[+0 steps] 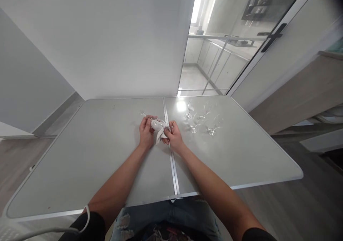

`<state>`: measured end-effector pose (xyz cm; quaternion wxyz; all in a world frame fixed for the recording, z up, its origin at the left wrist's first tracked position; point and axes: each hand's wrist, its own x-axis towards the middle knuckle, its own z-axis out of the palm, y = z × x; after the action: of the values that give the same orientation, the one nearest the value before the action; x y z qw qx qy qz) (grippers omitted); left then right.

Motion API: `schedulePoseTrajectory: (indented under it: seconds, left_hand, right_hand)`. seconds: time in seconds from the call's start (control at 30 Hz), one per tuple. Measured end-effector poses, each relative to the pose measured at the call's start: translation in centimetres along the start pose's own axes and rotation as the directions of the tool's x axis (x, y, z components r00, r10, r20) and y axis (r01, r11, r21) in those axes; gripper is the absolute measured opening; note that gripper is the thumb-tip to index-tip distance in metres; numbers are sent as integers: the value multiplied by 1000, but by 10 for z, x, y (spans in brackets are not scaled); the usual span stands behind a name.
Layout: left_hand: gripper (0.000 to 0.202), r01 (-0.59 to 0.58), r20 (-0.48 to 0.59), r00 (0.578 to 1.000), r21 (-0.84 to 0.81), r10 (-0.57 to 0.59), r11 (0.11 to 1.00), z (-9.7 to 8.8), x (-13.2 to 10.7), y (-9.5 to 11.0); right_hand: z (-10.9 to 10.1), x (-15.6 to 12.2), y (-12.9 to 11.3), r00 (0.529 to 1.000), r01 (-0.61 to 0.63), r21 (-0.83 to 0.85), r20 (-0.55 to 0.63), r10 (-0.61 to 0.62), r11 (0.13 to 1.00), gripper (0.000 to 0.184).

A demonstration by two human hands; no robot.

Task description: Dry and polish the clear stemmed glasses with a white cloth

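Over the middle of the table, a clear wine glass (144,113) lies tilted on its side in the air, its foot pointing to the left. My left hand (146,129) is closed round it near the stem and the bottom of the bowl. A white cloth (158,126) covers much of the bowl and hangs down between my hands. My right hand (173,135) grips the cloth at the rim end, thumb on top; whether some fingers are inside the bowl is hidden.
Several clear wine glasses (211,130) stand grouped on the right half of the pale folding table (227,158). A metal seam (174,176) divides the tabletop. Behind it are a white wall (128,48) and a glass door. A white cable (88,216) runs by my left elbow.
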<state>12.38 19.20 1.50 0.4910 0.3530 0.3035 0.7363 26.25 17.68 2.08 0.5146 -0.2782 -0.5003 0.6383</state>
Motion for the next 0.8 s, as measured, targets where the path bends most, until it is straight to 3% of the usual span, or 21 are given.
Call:
schedulePoseTrajectory:
  seconds: [0.07,0.13,0.2,0.27,0.37,0.47,0.57,0.63,0.7,0.8]
  left_hand:
    - [25,6,-32,999,12,-6,1000,-1,1,-2]
    - [24,15,-63,998,32,-13,999,-2,2,-3]
    - [24,28,-66,997,21,-27,999,-2,2,-3]
    - [24,54,-27,998,-37,-55,998,-2,2,-1]
    - [27,111,50,993,-130,-105,985,-2,2,1]
    - [31,139,95,988,-159,-125,977,-3,3,2]
    - [35,135,112,987,-169,-117,976,-3,4,2]
    - [35,133,107,988,-180,-115,975,-2,3,3]
    - [34,137,98,988,-192,-120,972,0,2,4]
    - [34,157,111,984,-191,-138,969,2,-1,5]
  right_hand:
    - [-4,-2,0,995,87,-269,-19,-96,959,32]
    - [-7,-4,-1,980,166,-508,-13,-200,845,25]
    - [-8,-5,-1,973,189,-592,2,-232,784,22]
    - [-6,-5,-3,983,150,-507,-19,-185,849,23]
    - [-2,-1,-5,999,17,-115,-38,-21,993,31]
    - [-2,4,-7,989,-122,258,-45,138,959,36]
    - [-5,5,-7,979,-186,328,-15,202,926,34]
    - [-5,3,-6,988,-151,187,10,152,971,36]
    - [-4,0,-3,999,-49,-88,-12,48,995,40]
    - [-4,-4,1,988,116,-531,-22,-150,839,31]
